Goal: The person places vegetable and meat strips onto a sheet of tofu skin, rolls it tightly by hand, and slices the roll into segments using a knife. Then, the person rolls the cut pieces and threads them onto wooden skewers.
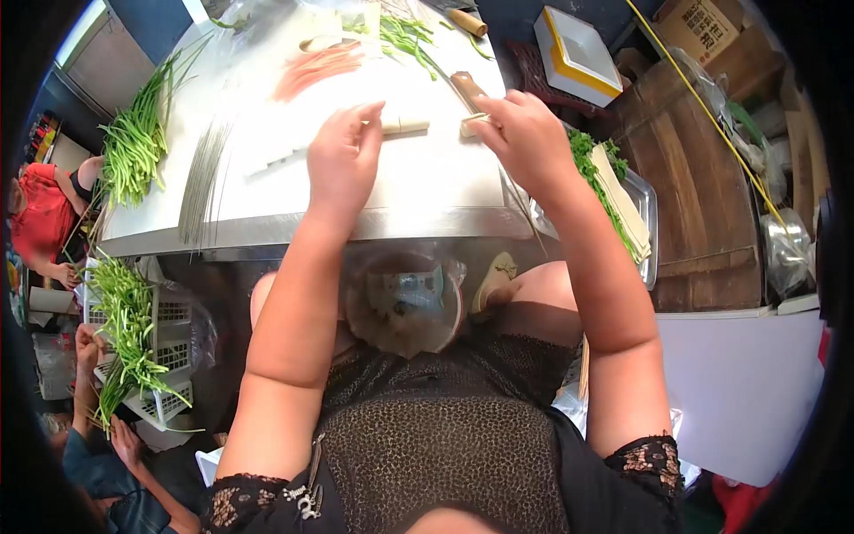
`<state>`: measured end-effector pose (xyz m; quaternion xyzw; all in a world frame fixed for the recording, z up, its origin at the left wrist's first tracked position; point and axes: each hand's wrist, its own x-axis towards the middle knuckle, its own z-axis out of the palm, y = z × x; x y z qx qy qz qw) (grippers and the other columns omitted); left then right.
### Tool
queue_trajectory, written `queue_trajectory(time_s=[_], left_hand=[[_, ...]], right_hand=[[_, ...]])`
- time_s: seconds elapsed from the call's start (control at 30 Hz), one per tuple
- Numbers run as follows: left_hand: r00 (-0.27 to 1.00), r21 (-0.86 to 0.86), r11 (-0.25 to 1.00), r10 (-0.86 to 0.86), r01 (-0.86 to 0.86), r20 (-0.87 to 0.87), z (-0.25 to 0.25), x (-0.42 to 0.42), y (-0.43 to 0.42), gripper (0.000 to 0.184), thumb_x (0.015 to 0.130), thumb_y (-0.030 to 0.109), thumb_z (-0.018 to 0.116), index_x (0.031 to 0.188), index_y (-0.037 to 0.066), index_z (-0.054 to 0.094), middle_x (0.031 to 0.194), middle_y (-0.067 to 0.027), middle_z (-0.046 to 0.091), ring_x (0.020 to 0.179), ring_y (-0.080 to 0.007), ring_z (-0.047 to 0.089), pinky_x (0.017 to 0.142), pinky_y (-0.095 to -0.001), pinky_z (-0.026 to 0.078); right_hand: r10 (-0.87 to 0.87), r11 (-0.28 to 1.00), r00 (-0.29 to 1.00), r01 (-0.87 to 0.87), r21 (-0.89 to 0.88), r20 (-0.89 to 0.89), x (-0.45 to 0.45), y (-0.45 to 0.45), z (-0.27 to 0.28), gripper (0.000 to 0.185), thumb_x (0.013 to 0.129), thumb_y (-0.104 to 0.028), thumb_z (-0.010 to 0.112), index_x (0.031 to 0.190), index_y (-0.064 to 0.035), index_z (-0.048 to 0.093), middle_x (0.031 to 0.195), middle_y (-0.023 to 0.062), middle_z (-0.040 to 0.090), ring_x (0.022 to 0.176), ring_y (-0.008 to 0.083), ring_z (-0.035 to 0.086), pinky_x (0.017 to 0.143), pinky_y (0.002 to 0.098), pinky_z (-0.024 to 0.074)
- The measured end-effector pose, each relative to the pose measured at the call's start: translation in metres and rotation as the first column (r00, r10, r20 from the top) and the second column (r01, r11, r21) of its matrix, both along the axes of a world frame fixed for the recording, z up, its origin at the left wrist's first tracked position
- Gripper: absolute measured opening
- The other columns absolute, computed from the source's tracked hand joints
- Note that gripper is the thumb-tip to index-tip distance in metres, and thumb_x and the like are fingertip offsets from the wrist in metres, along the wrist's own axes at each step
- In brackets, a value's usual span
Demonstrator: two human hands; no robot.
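My left hand (345,160) is over the white tabletop (463,182), its thumb and fingertips pressed together. Whether anything thin is between them I cannot make out. Just right of those fingertips lies a pale rolled strip (407,126), and a row of similar pale pieces (280,163) lies to the left. My right hand (527,138) pinches a small pale rolled piece (474,125) between thumb and fingers. Right above that hand is a wooden handle (466,85), perhaps of a knife. Thin skewers (205,182) lie in a bundle at the left.
Reddish strips (318,71) and green peppers (407,37) lie at the back. Garlic chives (138,147) cover the left edge. A metal tray (652,222) holds pale sheets (616,200) and leafy greens. Two other people work at the left, beside white baskets (169,356). A bin (405,307) stands below.
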<state>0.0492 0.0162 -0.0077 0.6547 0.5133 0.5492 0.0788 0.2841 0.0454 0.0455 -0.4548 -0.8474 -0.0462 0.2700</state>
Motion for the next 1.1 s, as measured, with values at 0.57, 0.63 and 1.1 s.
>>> queue_trajectory(time_s=[0.57,0.63,1.1], left_hand=[[0.989,0.016,0.999,-0.032,0.03,0.141,0.004,-0.043,0.006,0.018,0.095,0.005,0.067,0.111,0.004,0.074,0.096,-0.0034,0.071,0.078,-0.0062,0.062,0.073,-0.0219,0.051],[0.991,-0.008,0.999,-0.043,0.044,0.127,0.005,-0.04,0.003,0.018,0.095,0.004,0.067,0.111,0.004,0.074,0.096,-0.0037,0.071,0.078,-0.0063,0.062,0.073,-0.0221,0.052],[0.896,-0.17,0.941,-0.331,0.291,-0.297,0.001,-0.003,0.0,0.025,0.093,0.015,0.067,0.115,0.005,0.071,0.084,-0.0131,0.06,0.082,-0.0301,0.059,0.076,-0.0395,0.05]], right_hand=[[0.058,0.978,0.996,-0.07,0.197,0.064,-0.06,0.094,0.003,0.023,0.085,-0.027,0.069,0.081,-0.004,0.073,0.089,0.0133,0.071,0.096,0.0333,0.064,0.086,0.0439,0.0515],[0.063,0.998,0.983,-0.066,0.011,0.174,-0.063,0.08,0.002,0.025,0.085,-0.029,0.07,0.079,-0.0045,0.073,0.086,0.013,0.071,0.093,0.0325,0.064,0.085,0.0432,0.0516],[0.158,0.972,0.986,-0.164,0.169,0.048,-0.038,-0.02,-0.055,0.015,0.077,-0.015,0.074,0.091,-0.0102,0.073,0.101,0.0059,0.073,0.114,0.0298,0.062,0.1,0.0434,0.0449]])
